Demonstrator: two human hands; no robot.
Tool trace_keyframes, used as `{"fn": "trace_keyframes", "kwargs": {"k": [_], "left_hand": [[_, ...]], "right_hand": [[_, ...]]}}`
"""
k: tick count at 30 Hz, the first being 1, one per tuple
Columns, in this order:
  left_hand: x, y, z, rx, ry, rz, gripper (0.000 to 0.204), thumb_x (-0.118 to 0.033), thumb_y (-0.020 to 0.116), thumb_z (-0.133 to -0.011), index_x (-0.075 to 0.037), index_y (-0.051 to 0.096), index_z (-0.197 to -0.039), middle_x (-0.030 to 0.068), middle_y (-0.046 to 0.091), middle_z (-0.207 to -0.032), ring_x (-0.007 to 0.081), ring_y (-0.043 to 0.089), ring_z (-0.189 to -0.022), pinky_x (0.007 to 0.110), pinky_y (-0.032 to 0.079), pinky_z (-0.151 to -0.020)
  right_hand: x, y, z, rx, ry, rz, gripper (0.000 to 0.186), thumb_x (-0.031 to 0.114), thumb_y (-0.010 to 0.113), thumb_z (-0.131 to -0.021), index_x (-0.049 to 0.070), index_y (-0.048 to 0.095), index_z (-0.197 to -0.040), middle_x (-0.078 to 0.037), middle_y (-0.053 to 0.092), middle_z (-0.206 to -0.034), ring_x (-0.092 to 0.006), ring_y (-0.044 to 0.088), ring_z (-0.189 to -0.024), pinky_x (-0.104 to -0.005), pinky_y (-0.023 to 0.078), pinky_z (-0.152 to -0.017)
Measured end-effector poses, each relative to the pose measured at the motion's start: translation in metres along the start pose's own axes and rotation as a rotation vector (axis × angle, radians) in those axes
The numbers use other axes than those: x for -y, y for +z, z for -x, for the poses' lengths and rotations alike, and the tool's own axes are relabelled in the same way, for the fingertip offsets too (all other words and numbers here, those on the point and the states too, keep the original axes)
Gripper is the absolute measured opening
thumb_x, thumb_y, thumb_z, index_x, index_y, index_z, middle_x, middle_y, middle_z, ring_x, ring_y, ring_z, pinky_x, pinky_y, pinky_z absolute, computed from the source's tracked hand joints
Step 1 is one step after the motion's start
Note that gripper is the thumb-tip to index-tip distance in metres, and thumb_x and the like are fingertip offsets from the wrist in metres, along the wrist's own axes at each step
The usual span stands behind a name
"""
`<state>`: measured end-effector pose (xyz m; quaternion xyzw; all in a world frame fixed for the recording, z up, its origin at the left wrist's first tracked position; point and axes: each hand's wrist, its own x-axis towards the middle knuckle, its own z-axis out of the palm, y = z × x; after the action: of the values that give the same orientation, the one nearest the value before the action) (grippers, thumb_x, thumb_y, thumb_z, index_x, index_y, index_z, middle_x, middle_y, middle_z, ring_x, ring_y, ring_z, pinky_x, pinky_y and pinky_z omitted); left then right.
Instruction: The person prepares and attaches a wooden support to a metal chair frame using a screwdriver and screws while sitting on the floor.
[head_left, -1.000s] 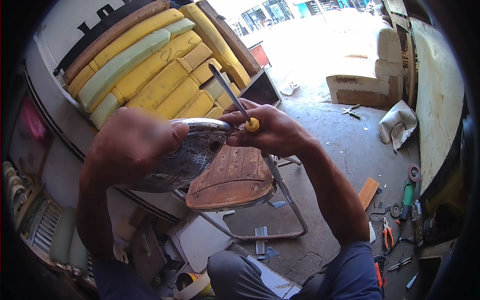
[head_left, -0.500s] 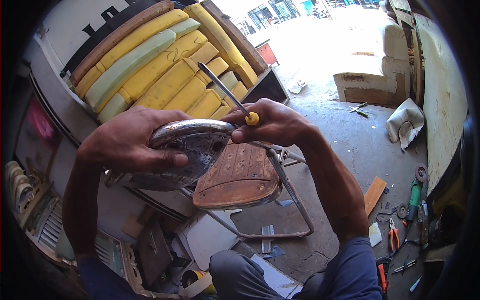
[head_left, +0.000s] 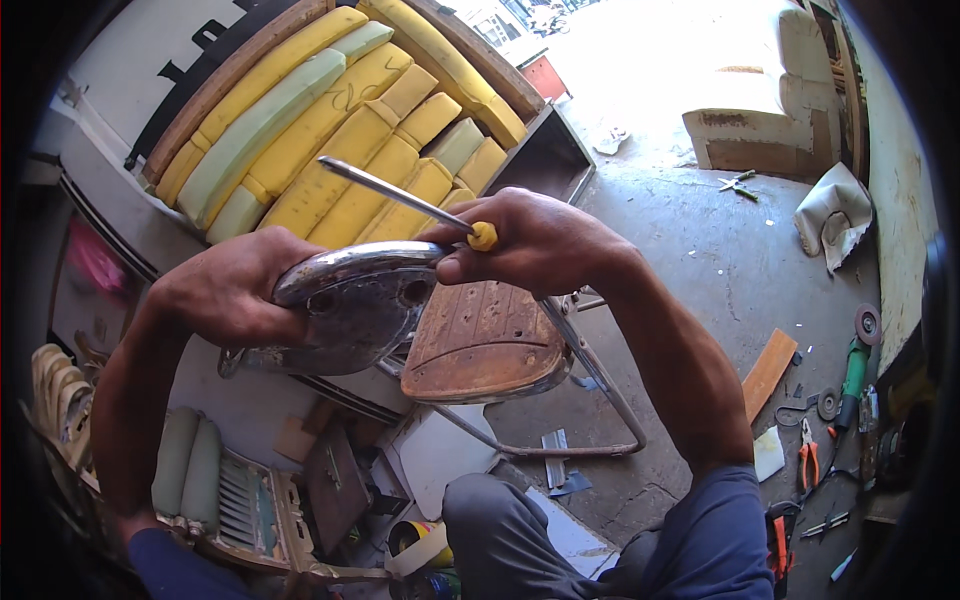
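Between my hands is a rounded metal chair part [head_left: 365, 335] with a shiny chrome rim, a worn underside and round holes in it. Its left end is gripped by my left hand [head_left: 235, 290], thumb underneath and fingers over the rim. My right hand [head_left: 545, 240] is closed round the yellow handle of a screwdriver [head_left: 400, 203] and also touches the right end of the rim. The screwdriver's shaft points up and left, away from the metal. Just beyond and below the part stands a metal-framed chair with a rusty brown seat [head_left: 485, 350].
Yellow and pale green foam cushions [head_left: 330, 130] are stacked at the back left. On the floor at right lie an angle grinder [head_left: 853, 375], orange-handled pliers [head_left: 808, 460] and a wood strip [head_left: 770, 370]. A worn white armchair [head_left: 765, 120] stands at the far right.
The screwdriver has swung lower and further left, its shaft now flatter. Both hands and the metal part have shifted slightly left in view, and the part's underside shows more.
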<state>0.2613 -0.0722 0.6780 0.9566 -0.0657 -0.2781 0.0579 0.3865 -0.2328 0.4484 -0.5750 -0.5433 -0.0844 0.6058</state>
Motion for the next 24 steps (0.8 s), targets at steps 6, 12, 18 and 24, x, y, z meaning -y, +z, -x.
{"fn": "trace_keyframes", "kwargs": {"k": [6,12,18,24], "left_hand": [[0.004,0.003,0.004,-0.035,-0.081,0.029,0.049,-0.005,0.066,-0.071,0.006,0.064,-0.120,0.0034,0.071,-0.091,0.0093,0.058,-0.076,0.026,0.051,-0.073],[0.015,0.017,0.015,-0.129,-0.030,-0.056,0.038,-0.004,0.069,-0.067,0.004,0.070,-0.105,0.0087,0.063,-0.069,0.0152,0.056,-0.057,0.029,0.049,-0.061],[0.005,0.025,0.036,-0.110,-0.052,-0.112,0.050,-0.001,0.065,-0.064,0.005,0.072,-0.113,0.0188,0.074,-0.089,0.0249,0.074,-0.076,0.030,0.056,-0.070],[0.024,0.020,0.035,-0.074,0.055,-0.033,0.057,-0.008,0.063,-0.060,0.011,0.070,-0.114,0.0239,0.073,-0.109,0.0342,0.073,-0.101,0.034,0.057,-0.094]], "right_hand": [[-0.025,-0.006,0.012,-0.139,-0.016,-0.433,0.047,0.038,0.063,-0.099,0.002,0.066,-0.129,-0.013,0.075,-0.106,-0.0195,0.072,-0.091,-0.0331,0.057,-0.079],[-0.039,-0.032,0.032,-0.161,0.161,-0.420,0.042,0.030,0.058,-0.103,-0.004,0.065,-0.126,-0.015,0.074,-0.102,-0.0203,0.074,-0.082,-0.0322,0.060,-0.073],[-0.054,-0.027,0.036,-0.138,0.296,-0.566,0.040,0.032,0.059,-0.102,-0.004,0.069,-0.116,-0.012,0.073,-0.085,-0.0162,0.072,-0.067,-0.0274,0.056,-0.057],[-0.070,-0.038,0.044,-0.029,0.420,-0.509,0.039,0.028,0.065,-0.099,-0.008,0.069,-0.113,-0.012,0.072,-0.079,-0.0164,0.070,-0.062,-0.0280,0.055,-0.055]]}}
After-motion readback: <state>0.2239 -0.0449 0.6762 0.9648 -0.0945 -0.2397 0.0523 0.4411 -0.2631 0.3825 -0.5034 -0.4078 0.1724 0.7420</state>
